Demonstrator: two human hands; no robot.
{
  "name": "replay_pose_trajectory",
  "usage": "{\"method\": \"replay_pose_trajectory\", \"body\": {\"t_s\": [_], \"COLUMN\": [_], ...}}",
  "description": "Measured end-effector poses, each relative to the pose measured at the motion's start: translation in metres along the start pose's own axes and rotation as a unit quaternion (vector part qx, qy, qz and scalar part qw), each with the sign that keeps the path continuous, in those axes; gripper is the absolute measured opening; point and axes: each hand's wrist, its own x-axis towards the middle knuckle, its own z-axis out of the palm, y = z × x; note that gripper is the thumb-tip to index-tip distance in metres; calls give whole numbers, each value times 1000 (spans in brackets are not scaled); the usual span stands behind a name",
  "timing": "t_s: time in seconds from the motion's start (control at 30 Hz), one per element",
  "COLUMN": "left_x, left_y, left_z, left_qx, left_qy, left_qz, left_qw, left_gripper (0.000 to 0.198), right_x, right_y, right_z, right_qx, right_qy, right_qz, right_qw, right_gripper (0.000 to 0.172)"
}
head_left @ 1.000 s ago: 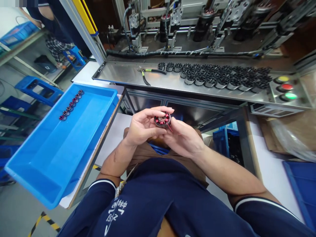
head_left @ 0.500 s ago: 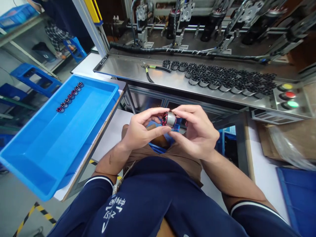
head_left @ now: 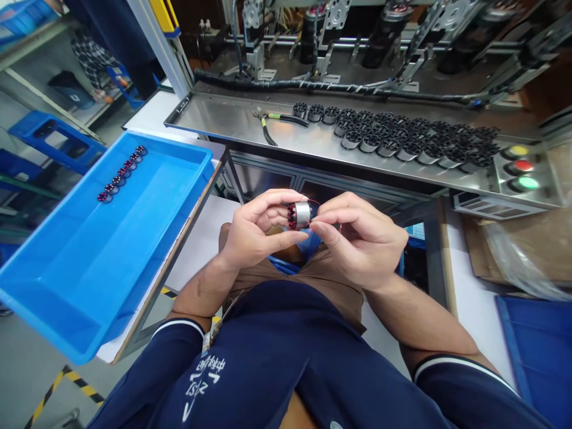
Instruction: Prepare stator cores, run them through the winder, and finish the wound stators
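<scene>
In front of my lap, a motor stator (head_left: 300, 214) with a silver outer ring and red windings lies on its side between my hands. My left hand (head_left: 257, 223) grips it between thumb and fingers from the left. Thin red wire (head_left: 316, 204) comes out of the stator's right end. My right hand (head_left: 364, 238) is closed in a pinch on this wire, close beside the stator; the exact pinch point is partly hidden by the fingertips.
A blue tray (head_left: 129, 256) at the left holds a row of wound stators (head_left: 121, 174). On the steel ledge ahead lie pliers (head_left: 279, 122) and many black-topped stators (head_left: 388, 134). Button box (head_left: 522, 167) stands right; machine fixtures (head_left: 330, 36) rise behind. A person stands far left.
My right thumb and fingers have drawn together into a pinch on the red wire. The stator has shifted slightly left and turned a little, and the loose wire shows more.
</scene>
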Motion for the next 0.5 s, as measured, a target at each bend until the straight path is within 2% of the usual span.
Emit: {"method": "replay_pose_trajectory", "body": {"t_s": [0.1,0.2,0.27,0.33,0.4,0.5], "left_x": [0,1,3,5,8,10], "left_y": [1,7,13,20,25,30], "left_z": [-1,-8,-13,-16,-16,-15], "left_qx": [36,116,193,258,297,320], "left_qy": [22,24,2,-30,-60,-84], "left_qz": [27,66,103,147,179,201], "left_qw": [999,991,976,955,936,922], "left_gripper": [43,41,39,39,42,48], "right_x": [-3,-3,3,13,24,35], "right_y": [2,9,12,9,2,-6], "right_z": [-6,-23,-36,-43,-43,-37], "right_qx": [2,21,58,70,34,-37], "right_qy": [-7,-33,-73,-129,-192,-259], "right_qz": [17,67,84,74,56,29], "right_qw": [1000,997,992,986,979,965], "right_gripper": [10,9,9,20,22,13]}}
